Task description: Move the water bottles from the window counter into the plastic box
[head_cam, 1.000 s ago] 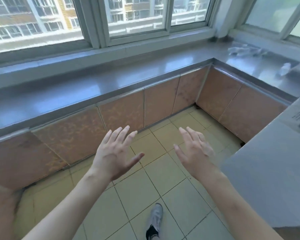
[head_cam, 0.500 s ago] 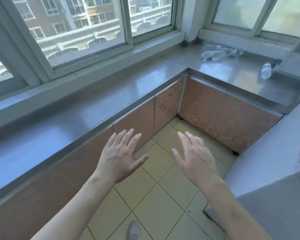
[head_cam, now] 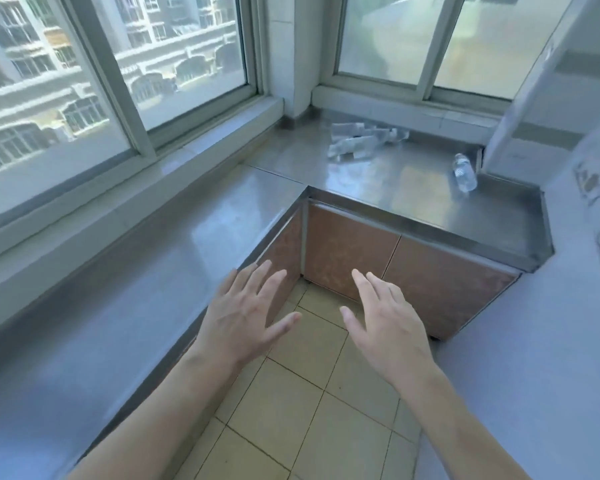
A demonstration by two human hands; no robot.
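Note:
Several clear water bottles [head_cam: 360, 142] lie in a heap on the steel window counter [head_cam: 413, 188], near the far corner under the frosted window. One more clear bottle [head_cam: 464, 172] lies apart at the counter's right end. My left hand [head_cam: 246, 317] and my right hand [head_cam: 385, 320] are held out side by side over the tiled floor, fingers spread, nothing in them, well short of the bottles. No plastic box is in view.
The L-shaped counter runs along the left wall and turns across in front, with brown cabinet doors [head_cam: 378, 261] below. A large pale grey surface [head_cam: 534, 358] fills the right side. Yellow floor tiles [head_cam: 309, 410] lie between.
The view has swung right and closer to the corner, so the bottles appear larger and nearer the centre. Both hands keep the same spread pose in front of me.

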